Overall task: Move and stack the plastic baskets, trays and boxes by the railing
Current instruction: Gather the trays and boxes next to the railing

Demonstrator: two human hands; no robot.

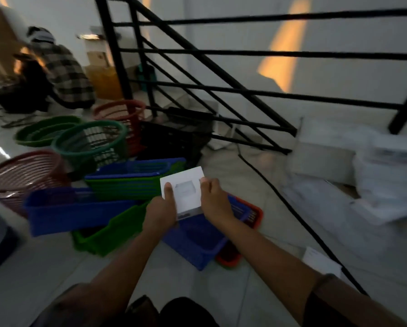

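Both hands grip one small white box (pixel 184 192), held up over the baskets near the middle of the view: left hand (pixel 161 210) on its left edge with the thumb laid flat across the top face, right hand (pixel 214 201) on its right edge with fingers curled over the upper corner. Box: square, flat, white top with a faint grey picture printed on it, a darker band along the near side; print too blurred to read.

Left to right on the tiled floor:
- Round dark red basket (pixel 21 173), slatted wall, far left.
- Two round green baskets (pixel 44 133), one nested in the other; a taller green basket (pixel 91 142) just beside them.
- Long blue tray (pixel 68 213), tilted, resting on a green tray (pixel 108 234).
- Round red basket (pixel 122 114) behind, near the black railing (pixel 197 55).
- Stack of green trays with a blue one on top (pixel 131 178).
- Black crate (pixel 169 140) against the railing foot.
- Blue tray (pixel 197 241) lying in a red tray (pixel 230 258), below the hands.
- Black cable (pixel 292 208) running across the floor.
- White boxes and packing (pixel 374 175), blurred, at right.

A second person in a checked shirt (pixel 63 76) crouches at upper left.
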